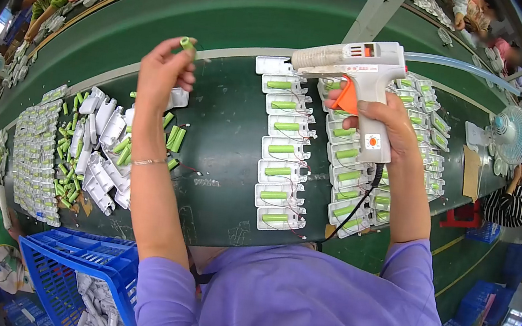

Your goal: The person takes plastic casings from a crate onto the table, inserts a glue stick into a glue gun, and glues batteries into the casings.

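My left hand (167,68) is raised over the left part of the dark green table, pinching a green battery cell (187,45) between thumb and fingers. In my right hand (391,123) is a white glue gun (376,73) with an orange trigger, its nozzle pointing left. The nozzle tip is over a white casing (274,65) at the top of a column; no green cell shows in that casing. Below it, several white casings (279,146) each hold a green cell with thin wires. More filled casings stand in columns to the right, partly behind my right hand.
Loose cells and white shells (107,118) are piled at the left, beside rows of casings (40,155). A blue crate (88,243) stands below the table edge. A small fan (512,135) is at the right. Co-workers sit around the edges; a black cable hangs from the gun.
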Demonstrator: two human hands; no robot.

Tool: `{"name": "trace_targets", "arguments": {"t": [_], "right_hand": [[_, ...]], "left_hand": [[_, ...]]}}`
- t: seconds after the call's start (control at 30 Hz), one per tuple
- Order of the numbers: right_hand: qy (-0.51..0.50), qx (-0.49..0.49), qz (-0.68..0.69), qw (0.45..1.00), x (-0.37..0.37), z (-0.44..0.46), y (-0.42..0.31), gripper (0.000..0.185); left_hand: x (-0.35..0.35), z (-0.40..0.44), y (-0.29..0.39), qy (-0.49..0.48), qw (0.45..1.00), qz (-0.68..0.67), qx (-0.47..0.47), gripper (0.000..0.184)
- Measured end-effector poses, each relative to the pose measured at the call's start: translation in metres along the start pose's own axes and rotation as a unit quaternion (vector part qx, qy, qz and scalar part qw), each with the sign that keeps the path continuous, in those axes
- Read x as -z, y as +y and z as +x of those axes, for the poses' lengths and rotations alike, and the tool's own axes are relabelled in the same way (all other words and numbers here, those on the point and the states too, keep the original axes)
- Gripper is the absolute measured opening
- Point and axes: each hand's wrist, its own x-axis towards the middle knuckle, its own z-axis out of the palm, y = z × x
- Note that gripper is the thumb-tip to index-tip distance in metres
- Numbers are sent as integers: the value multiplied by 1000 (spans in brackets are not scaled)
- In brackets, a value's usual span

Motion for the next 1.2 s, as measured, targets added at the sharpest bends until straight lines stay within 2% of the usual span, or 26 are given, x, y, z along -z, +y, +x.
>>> {"name": "trace_targets", "arguments": {"t": [0.13,0.2,0.23,0.33,0.4,0.53,0.63,0.73,0.97,1.2], "right_hand": [[-8,15,11,1000,-4,0,2,62],[-12,34,39,999,-9,-2,5,62],[-17,55,61,996,-14,-1,7,62],[-40,98,130,986,-27,1,19,62],[-64,119,171,976,-36,2,24,61],[-70,135,171,973,-50,-3,28,63],[-90,131,158,975,-54,-8,27,63],[-85,127,128,980,-56,-14,25,63],[-100,117,141,978,-60,-25,25,65],[-84,136,109,981,-58,-28,23,67]], "left_hand": [[-22,-25,-27,-133,965,-227,-2,37],[-31,-37,-33,-208,904,-369,48,40],[-37,-40,-42,-199,899,-385,63,34],[-64,-58,-42,-119,940,-308,82,20],[-79,-73,-37,-153,936,-308,72,15],[-100,-101,-16,-211,956,-183,91,24],[-104,-110,-11,-236,959,-130,90,24],[-102,-115,-9,-274,949,-128,85,22],[-105,-123,-12,-293,946,-104,96,22],[-94,-122,-17,-299,925,-198,125,22]]}}
